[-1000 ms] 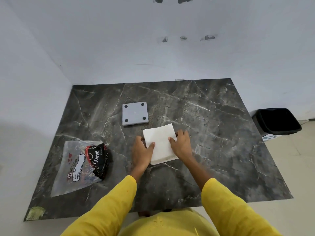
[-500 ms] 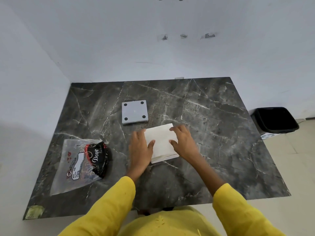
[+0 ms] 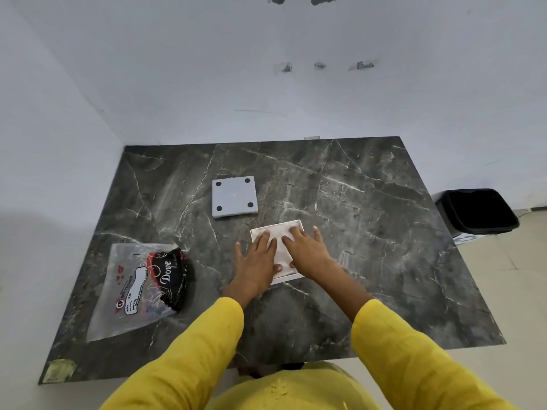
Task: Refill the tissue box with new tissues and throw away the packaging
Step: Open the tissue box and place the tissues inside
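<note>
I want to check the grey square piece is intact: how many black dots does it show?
4. One sits near each corner of the grey square piece on the dark table, beyond the hands: far left, far right, near left, near right. None looks hidden.

Soft, even daylight fills my view, pale sheen glares off the marble table [image 3: 370,232], my moving hands blur slightly, and wide-angle distortion bends the edges.
</note>
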